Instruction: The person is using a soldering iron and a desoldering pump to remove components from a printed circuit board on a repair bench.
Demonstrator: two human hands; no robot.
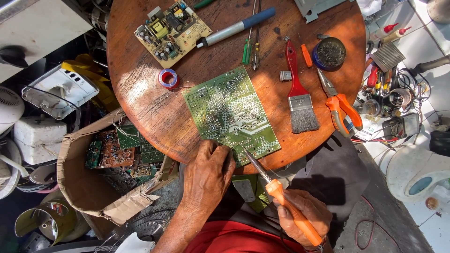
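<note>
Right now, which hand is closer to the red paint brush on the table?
Right. The right hand with the soldering iron sits below the red brush; the left hand is farther left, on the green circuit board.

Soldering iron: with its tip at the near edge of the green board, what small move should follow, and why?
Probably a slight lowering of the soldering iron in the right hand onto the joint. Its tip sits at the green circuit board beside the left hand, which pins the board's near edge to the round wooden table.
</note>
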